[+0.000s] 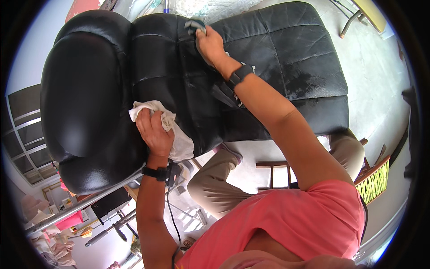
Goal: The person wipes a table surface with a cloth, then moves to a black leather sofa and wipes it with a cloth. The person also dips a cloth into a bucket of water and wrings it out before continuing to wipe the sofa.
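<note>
A black tufted leather recliner cushion (198, 80), with a bulging headrest (87, 90) at the left, stretches before me. My left hand (153, 132) presses a crumpled white cloth (181, 143) against the near side of the cushion, close to the seam beside the headrest. Toward the far edge, my right hand (210, 42) grips a small grey-and-dark pad (195, 26) on the leather. That pad is blurred, so I cannot tell whether it is a cloth or a scrubber. Damp-looking streaks mark the wide seat section (307, 80) on the right.
A metal rail (80, 205) runs under the cushion's near left side. A wooden chair with yellow-green webbing (373, 180) stands at the right, behind my leg. Top right shows a yellow chair or table (371, 13). A cable (171, 215) trails from my left wrist device.
</note>
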A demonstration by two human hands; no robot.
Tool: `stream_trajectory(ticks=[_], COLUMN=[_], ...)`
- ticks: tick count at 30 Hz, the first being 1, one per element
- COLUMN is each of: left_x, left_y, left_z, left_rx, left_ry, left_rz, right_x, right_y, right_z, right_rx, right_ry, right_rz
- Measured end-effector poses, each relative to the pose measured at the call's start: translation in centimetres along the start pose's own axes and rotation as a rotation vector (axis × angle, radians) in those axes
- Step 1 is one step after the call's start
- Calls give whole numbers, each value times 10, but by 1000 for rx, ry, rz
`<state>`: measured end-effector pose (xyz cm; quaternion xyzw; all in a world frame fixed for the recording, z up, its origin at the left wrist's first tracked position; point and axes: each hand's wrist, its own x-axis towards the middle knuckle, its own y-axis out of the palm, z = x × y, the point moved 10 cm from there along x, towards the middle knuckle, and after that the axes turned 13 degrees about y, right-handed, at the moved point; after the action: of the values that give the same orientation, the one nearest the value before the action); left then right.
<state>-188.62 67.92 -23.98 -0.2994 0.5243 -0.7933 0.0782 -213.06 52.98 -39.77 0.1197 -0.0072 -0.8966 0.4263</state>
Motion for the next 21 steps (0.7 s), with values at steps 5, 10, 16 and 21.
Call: stream_trajectory(ticks=[5, 10, 16, 21], left_x=[1, -2, -1, 4], left_y=[-2, 1, 0, -1], left_z=[0, 2, -3, -4], left_rx=[-27, 14, 31, 37], left_ry=[9, 14, 21, 12], left_rz=[-3, -26, -3, -2], right_x=[47, 50, -27, -8], right_y=[46, 83, 74, 48], right_z=[24, 21, 4, 8], right_rx=[-214, -566, -657, -350], right_ry=[-95, -168, -422, -262], right_rz=[-18, -4, 178, 165])
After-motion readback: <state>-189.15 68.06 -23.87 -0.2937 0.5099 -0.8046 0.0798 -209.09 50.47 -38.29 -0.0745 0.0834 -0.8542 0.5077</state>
